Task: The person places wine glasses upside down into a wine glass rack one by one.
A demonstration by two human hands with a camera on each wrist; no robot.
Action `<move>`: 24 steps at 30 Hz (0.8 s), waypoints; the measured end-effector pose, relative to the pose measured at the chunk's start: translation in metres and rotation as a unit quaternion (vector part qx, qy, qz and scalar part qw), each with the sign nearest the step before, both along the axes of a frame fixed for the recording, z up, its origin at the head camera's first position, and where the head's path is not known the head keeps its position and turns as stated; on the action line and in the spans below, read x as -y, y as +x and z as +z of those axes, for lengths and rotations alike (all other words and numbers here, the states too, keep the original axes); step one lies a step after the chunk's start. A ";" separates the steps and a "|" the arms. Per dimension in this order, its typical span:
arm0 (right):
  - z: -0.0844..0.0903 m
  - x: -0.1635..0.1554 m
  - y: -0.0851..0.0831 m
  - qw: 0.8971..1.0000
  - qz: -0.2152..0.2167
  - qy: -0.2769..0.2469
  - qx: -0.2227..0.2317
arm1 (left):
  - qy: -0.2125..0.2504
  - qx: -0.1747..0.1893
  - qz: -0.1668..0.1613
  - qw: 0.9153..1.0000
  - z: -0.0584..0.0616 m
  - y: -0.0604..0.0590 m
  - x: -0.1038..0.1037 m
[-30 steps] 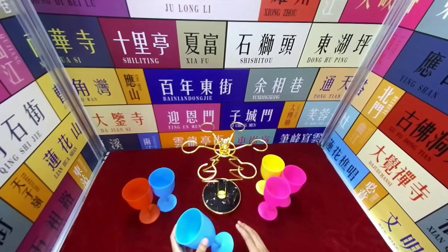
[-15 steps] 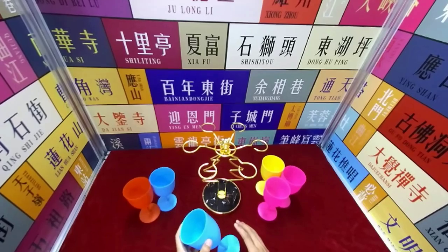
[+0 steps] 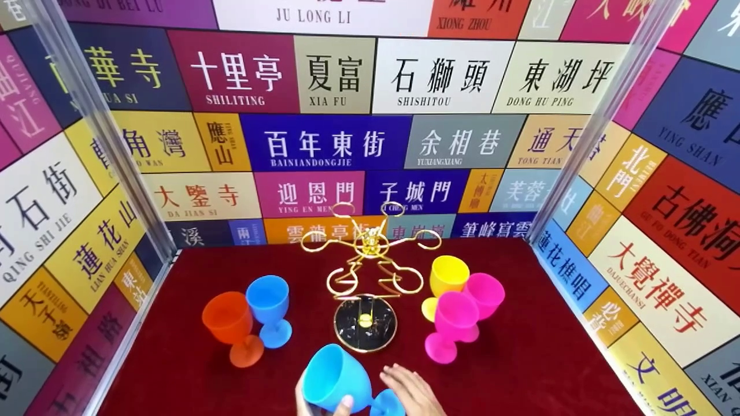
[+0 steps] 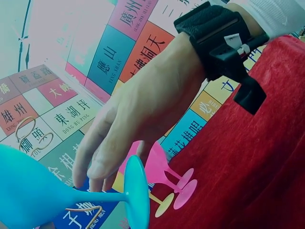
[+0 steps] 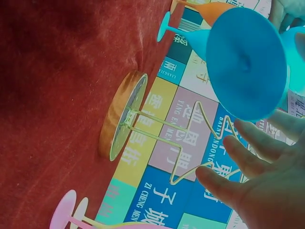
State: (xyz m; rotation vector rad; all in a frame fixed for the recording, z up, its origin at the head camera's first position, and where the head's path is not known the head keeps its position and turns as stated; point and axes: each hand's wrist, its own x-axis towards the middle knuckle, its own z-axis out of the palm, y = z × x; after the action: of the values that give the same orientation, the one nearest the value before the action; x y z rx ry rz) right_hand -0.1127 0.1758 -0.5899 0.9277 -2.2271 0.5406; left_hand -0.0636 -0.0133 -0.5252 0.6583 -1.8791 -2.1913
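Observation:
My left hand (image 3: pixel 345 405) grips a light blue goblet (image 3: pixel 336 378) by its bowl at the front of the table. The goblet is tilted, mouth to the left and foot to the right; most of the hand is hidden behind it. My right hand (image 3: pixel 411 390) has its fingers stretched out beside the foot (image 5: pixel 247 64), holding nothing. In the left wrist view the right hand (image 4: pixel 143 102) hangs over the goblet's stem and foot. Just beyond the goblet stands a gold wire rack (image 3: pixel 370 248) with several open loops, on a round black base (image 3: pixel 365 335).
On the left of the red cloth (image 3: pixel 191 387) stand an orange goblet (image 3: pixel 227 318) and a blue goblet (image 3: pixel 267 300). A yellow goblet (image 3: pixel 450 274) and two pink goblets, one in front (image 3: pixel 457 315), stand close together on the right. Printed panels (image 3: pixel 324 141) enclose the table.
My left hand has carried the light blue goblet slightly to the right. The right hand has stayed near its place, and the goblet's foot is now closer to its fingers.

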 end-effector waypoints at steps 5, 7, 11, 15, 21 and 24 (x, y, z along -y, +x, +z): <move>0.003 -0.001 -0.001 0.999 0.009 0.039 0.005 | -0.001 -0.032 0.017 0.999 0.003 0.001 -0.004; 0.004 -0.001 0.000 0.999 0.010 0.045 0.023 | -0.002 -0.039 0.017 0.999 0.004 0.002 -0.006; 0.002 0.001 0.000 0.998 0.021 0.048 0.035 | -0.001 -0.036 0.011 0.999 0.003 0.003 -0.006; -0.001 0.002 -0.003 0.998 0.045 0.045 0.014 | -0.008 -0.038 0.014 0.999 0.001 0.002 -0.005; -0.003 0.002 -0.010 0.995 0.089 0.035 -0.014 | 0.004 -0.064 0.012 0.998 -0.001 0.001 -0.004; -0.003 0.003 -0.012 0.994 0.100 0.031 -0.025 | 0.012 -0.046 0.005 0.999 -0.001 0.002 -0.004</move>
State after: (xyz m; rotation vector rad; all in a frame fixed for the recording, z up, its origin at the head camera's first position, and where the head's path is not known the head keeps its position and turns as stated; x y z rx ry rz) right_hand -0.1245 0.1730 -0.5931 1.1916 -2.1299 0.5339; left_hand -0.0620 -0.0094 -0.5258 0.5601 -1.8046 -2.2008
